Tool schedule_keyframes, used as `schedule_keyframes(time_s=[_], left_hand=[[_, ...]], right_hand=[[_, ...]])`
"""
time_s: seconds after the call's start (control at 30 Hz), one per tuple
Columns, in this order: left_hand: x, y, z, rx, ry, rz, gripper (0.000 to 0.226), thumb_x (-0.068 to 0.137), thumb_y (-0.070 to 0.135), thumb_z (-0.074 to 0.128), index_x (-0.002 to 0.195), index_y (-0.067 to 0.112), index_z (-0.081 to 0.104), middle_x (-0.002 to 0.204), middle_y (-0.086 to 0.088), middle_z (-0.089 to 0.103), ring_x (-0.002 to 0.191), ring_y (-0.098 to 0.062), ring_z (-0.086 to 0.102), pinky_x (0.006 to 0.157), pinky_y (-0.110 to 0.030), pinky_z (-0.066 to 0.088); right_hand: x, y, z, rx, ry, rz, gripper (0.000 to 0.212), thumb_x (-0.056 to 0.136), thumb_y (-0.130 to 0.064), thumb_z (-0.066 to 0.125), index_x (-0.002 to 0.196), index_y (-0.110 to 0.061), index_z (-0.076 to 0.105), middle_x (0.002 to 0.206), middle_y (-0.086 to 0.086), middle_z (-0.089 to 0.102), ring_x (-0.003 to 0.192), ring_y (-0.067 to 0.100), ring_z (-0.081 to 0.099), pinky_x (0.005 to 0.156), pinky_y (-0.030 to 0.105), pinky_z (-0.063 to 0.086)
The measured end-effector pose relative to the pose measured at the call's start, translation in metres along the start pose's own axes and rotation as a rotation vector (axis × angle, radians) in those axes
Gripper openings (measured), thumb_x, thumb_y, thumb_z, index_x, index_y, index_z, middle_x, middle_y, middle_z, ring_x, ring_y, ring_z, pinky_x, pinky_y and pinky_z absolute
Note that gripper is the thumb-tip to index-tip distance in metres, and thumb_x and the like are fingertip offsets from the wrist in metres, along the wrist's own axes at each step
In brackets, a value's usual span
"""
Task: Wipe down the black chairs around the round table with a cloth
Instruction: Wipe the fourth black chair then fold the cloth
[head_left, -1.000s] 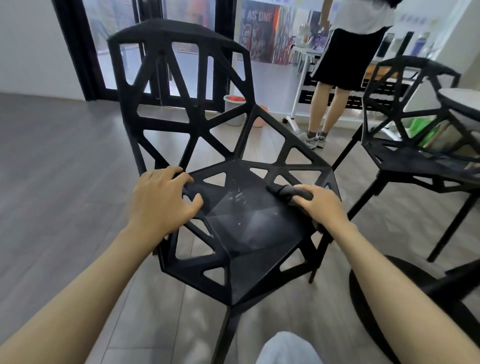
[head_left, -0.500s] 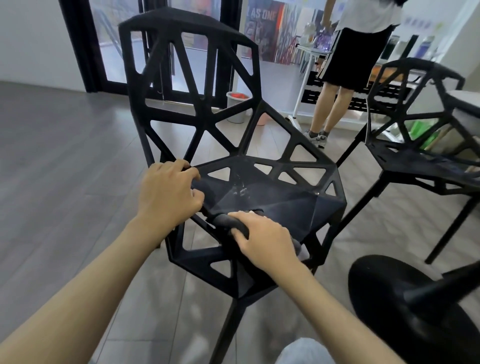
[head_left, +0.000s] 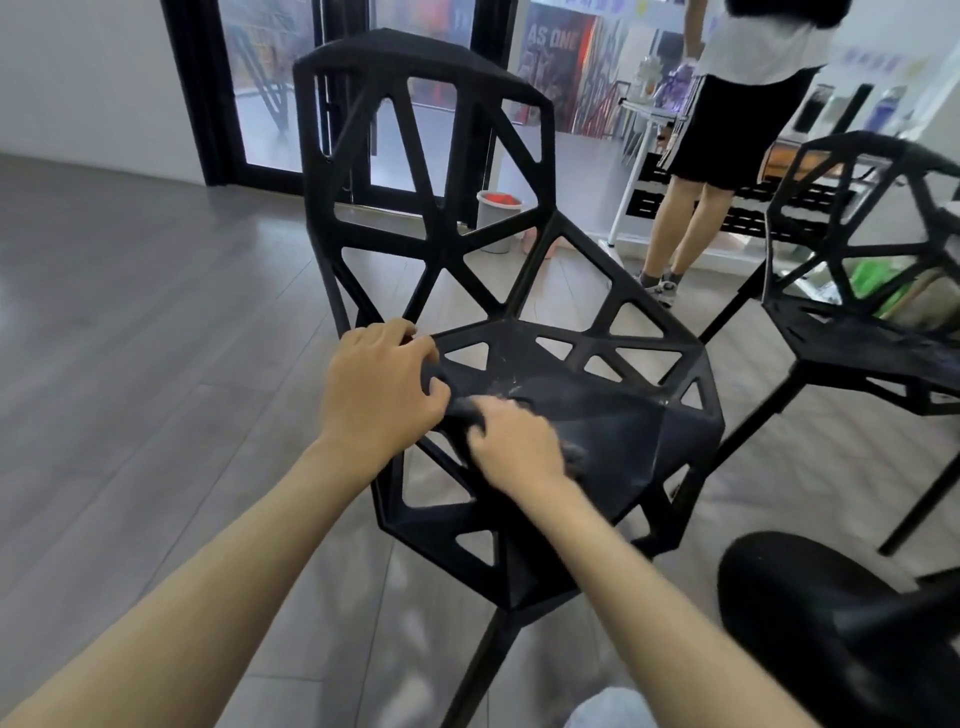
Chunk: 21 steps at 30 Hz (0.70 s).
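Floor: grey wood-look plank floor (head_left: 130, 338), matt, faint sheen. Room: black-framed glass doors (head_left: 270, 93) behind; small grey plastic bin (head_left: 496, 218) on the floor near them; a standing person in a black skirt (head_left: 727, 130) at a white table, well apart.
Item: black moulded chair with open triangular lattice back and faceted seat (head_left: 597, 415), centre, scuffed pale at the seat middle. Left hand (head_left: 379, 395) grips the seat's left edge, fingers curled over a strut. Right hand (head_left: 514, 447) presses a dark grey crumpled cloth (head_left: 571, 454) on the seat, fingers bent over it, just beside the left hand.
Second black lattice chair (head_left: 857, 312), right; round black pedestal base (head_left: 831, 623), lower right
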<state>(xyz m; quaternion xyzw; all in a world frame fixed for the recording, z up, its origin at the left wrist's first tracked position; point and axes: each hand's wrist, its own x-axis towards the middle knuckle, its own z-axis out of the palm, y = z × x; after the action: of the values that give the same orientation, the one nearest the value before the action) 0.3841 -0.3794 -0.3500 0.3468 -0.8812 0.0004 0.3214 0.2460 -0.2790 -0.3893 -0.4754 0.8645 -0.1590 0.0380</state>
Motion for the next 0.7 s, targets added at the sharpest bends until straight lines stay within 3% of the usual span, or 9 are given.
schedule_keyframes(time_s=[0.13, 0.23, 0.3, 0.37, 0.5, 0.57, 0.7], left_hand=[[0.024, -0.013, -0.01, -0.105, -0.038, 0.104, 0.055, 0.09, 0.032, 0.064, 0.143, 0.021, 0.055, 0.137, -0.002, 0.059, 0.107, -0.023, 0.063, 0.084, -0.031, 0.047], [0.054, -0.034, -0.014, -0.062, -0.126, 0.147, 0.047, 0.096, 0.038, 0.058, 0.141, 0.024, 0.057, 0.131, 0.002, 0.065, 0.111, -0.021, 0.064, 0.083, -0.029, 0.046], [0.059, -0.04, -0.012, -0.017, -0.101, 0.144, 0.042, 0.096, 0.042, 0.056, 0.134, 0.027, 0.063, 0.116, 0.004, 0.072, 0.101, -0.02, 0.066, 0.084, -0.031, 0.047], [0.055, -0.04, -0.006, 0.009, -0.069, 0.15, 0.041, 0.093, 0.048, 0.052, 0.126, 0.029, 0.068, 0.104, 0.007, 0.074, 0.087, -0.018, 0.064, 0.094, -0.036, 0.048], [0.054, -0.04, 0.0, 0.001, -0.039, 0.127, 0.054, 0.086, 0.059, 0.037, 0.116, 0.031, 0.072, 0.102, 0.009, 0.075, 0.078, -0.015, 0.065, 0.114, -0.041, 0.04], [0.056, -0.04, 0.001, -0.009, -0.031, 0.112, 0.055, 0.085, 0.061, 0.037, 0.115, 0.031, 0.073, 0.104, 0.009, 0.076, 0.08, -0.015, 0.068, 0.119, -0.043, 0.035], [0.053, -0.037, 0.0, 0.005, -0.065, 0.114, 0.063, 0.081, 0.064, 0.032, 0.117, 0.032, 0.073, 0.117, 0.009, 0.074, 0.09, -0.017, 0.07, 0.125, -0.043, 0.026]], right_hand=[[0.001, -0.008, 0.004, 0.082, -0.097, -0.148, 0.043, 0.099, -0.036, 0.047, 0.142, -0.045, 0.048, 0.137, -0.004, 0.061, 0.121, 0.033, 0.059, 0.096, 0.045, 0.047], [0.023, 0.035, -0.01, 0.02, -0.113, -0.049, 0.043, 0.104, -0.039, 0.042, 0.145, -0.053, 0.042, 0.15, -0.006, 0.052, 0.138, 0.037, 0.045, 0.109, 0.052, 0.039], [0.05, 0.073, -0.02, -0.05, -0.026, 0.065, 0.042, 0.107, -0.035, 0.041, 0.148, -0.045, 0.044, 0.155, -0.002, 0.047, 0.146, 0.036, 0.035, 0.118, 0.051, 0.026], [0.08, 0.105, -0.026, -0.078, 0.04, 0.156, 0.04, 0.107, -0.031, 0.041, 0.145, -0.037, 0.05, 0.151, 0.004, 0.052, 0.145, 0.032, 0.037, 0.122, 0.049, 0.018], [0.097, 0.099, -0.015, -0.076, 0.124, 0.245, 0.034, 0.103, -0.026, 0.047, 0.136, -0.024, 0.057, 0.135, 0.016, 0.058, 0.125, 0.04, 0.052, 0.109, 0.044, 0.039], [0.085, 0.062, -0.002, -0.04, 0.083, 0.162, 0.034, 0.101, -0.027, 0.049, 0.134, -0.027, 0.057, 0.133, 0.013, 0.06, 0.121, 0.039, 0.056, 0.099, 0.043, 0.043], [0.047, -0.012, 0.021, 0.086, -0.031, -0.101, 0.04, 0.102, -0.029, 0.048, 0.142, -0.033, 0.052, 0.136, 0.004, 0.061, 0.122, 0.033, 0.057, 0.098, 0.045, 0.043]])
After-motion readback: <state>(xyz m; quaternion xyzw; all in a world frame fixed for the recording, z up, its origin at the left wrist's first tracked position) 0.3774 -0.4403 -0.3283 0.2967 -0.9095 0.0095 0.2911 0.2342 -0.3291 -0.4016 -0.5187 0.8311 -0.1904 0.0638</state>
